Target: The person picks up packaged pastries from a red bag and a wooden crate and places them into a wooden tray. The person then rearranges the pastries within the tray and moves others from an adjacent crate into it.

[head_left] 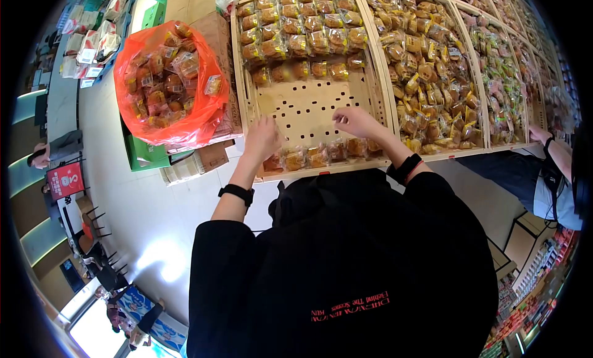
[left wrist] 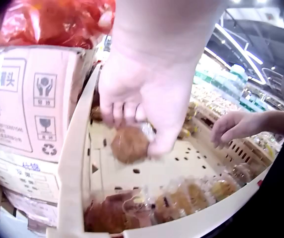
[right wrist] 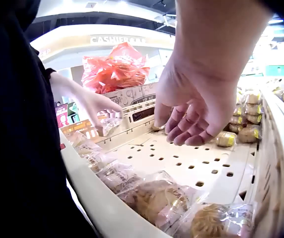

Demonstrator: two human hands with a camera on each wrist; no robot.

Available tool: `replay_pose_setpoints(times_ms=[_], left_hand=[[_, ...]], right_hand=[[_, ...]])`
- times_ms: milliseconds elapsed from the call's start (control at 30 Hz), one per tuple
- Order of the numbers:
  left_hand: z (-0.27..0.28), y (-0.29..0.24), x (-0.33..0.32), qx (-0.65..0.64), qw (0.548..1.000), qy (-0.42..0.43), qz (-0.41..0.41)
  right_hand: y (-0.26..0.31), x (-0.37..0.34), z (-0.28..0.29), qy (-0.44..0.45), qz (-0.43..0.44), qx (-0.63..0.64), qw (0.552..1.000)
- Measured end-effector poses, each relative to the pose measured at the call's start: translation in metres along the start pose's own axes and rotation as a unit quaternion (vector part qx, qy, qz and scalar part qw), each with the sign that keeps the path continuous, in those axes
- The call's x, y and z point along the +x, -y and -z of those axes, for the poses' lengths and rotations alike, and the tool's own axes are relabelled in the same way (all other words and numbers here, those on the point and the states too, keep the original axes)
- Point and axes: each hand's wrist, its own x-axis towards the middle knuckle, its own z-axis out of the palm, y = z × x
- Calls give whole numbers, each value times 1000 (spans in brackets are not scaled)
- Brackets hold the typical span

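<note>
My left hand [head_left: 264,137] is low over the left side of a cream perforated crate [head_left: 318,120]. In the left wrist view the hand [left wrist: 142,94] pinches a round brown wrapped pastry [left wrist: 130,144] between thumb and fingers, above the crate floor. Over the middle of the crate hangs my right hand [head_left: 361,123], fingers loosely bent, with nothing visible in it; the right wrist view shows this hand [right wrist: 199,99] above the perforated floor. Wrapped pastries [head_left: 318,155] line the crate's near edge, and several rows of others [head_left: 299,24] fill its far part.
Left of the crate, a red plastic bag [head_left: 133,120] full of wrapped pastries rests on cardboard boxes [left wrist: 28,99]. Crates of other packaged snacks [head_left: 426,67] adjoin on the right. At the far right another person's arm [head_left: 559,154] reaches to the crates.
</note>
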Motion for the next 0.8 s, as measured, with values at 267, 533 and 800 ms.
replay_pose_setpoints(times_ms=[267, 533, 800], left_hand=[[6, -5, -28, -31, 994, 106, 18], [28, -17, -27, 11, 995, 101, 6], [18, -13, -32, 84, 984, 156, 34]], right_hand=[[22, 10, -65, 199, 149, -72, 966], [32, 8, -64, 234, 143, -164, 947], [36, 1, -43, 199, 88, -8, 976]])
